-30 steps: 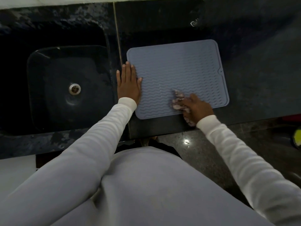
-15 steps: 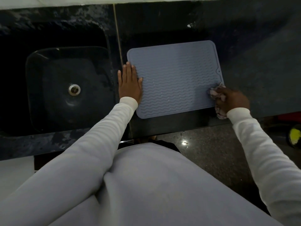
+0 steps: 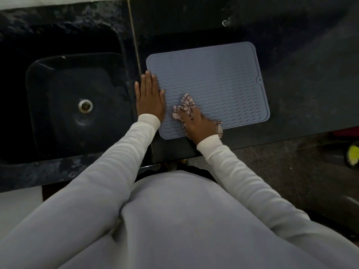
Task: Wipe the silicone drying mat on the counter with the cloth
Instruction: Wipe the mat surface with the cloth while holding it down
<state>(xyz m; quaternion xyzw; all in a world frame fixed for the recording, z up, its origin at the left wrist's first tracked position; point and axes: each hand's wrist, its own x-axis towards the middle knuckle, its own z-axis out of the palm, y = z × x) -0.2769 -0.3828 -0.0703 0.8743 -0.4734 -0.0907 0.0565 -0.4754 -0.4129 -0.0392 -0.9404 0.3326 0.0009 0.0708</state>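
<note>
A grey-blue silicone drying mat (image 3: 213,82) with a wavy ribbed surface lies flat on the dark stone counter (image 3: 307,74). My left hand (image 3: 149,98) lies flat with straight fingers across the mat's left edge, pressing it down. My right hand (image 3: 198,125) holds a crumpled pale checked cloth (image 3: 185,104) on the mat's near left part, close to the left hand. A corner of the cloth sticks out to the right of the wrist.
A dark sink (image 3: 77,105) with a metal drain (image 3: 85,106) is sunk into the counter left of the mat. The counter's front edge runs just below the mat. On the floor at the far right sits a yellow-green object (image 3: 352,157).
My right hand swept the cloth from the mat's near middle out to its right edge, then back left to the near left part. The left hand stayed put.
</note>
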